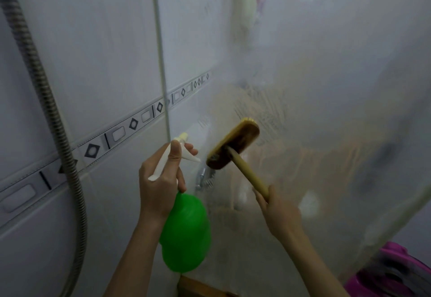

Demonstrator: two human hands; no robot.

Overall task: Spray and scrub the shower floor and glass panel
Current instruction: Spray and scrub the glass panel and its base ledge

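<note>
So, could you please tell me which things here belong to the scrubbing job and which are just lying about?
In use: spray bottle in left hand; brush in right hand; glass panel.
Lying about: shower hose; pink tub.

Near the centre, the left hand point(161, 180) grips the neck of a green spray bottle point(186, 233). One finger curls over its white trigger head point(184, 149), and the nozzle points to 1 o'clock. At 3 o'clock from it, the right hand point(279, 217) holds the handle of a wooden scrub brush point(233, 143). The brush head faces the misted glass panel point(326, 75), with scrub streaks at its 1 o'clock. A metal shower hose point(46, 100) hangs at 9 o'clock against the tiled wall point(93, 51), crossing a patterned border strip point(133, 124). A magenta plastic object point(394, 271) sits at 5 o'clock.
</note>
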